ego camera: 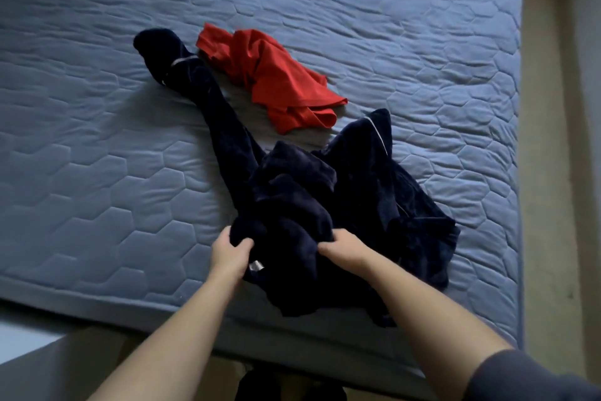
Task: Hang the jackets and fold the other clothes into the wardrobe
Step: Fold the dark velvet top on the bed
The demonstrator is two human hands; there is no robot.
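A dark navy garment (325, 192) lies bunched on the blue quilted mattress (97, 157), one long part stretching away to the upper left. A thin pale stripe shows on it. My left hand (232, 254) grips a fold at its near edge. My right hand (341, 248) grips the same bundle a little to the right. A crumpled red garment (270, 79) lies just beyond, touching nothing I hold. The wardrobe is out of view.
The mattress's near edge (162, 303) runs across the lower frame, its right edge (520, 140) down the right side. Beyond it is a beige floor strip (559, 173). Something dark sits on the floor by my feet (286, 384).
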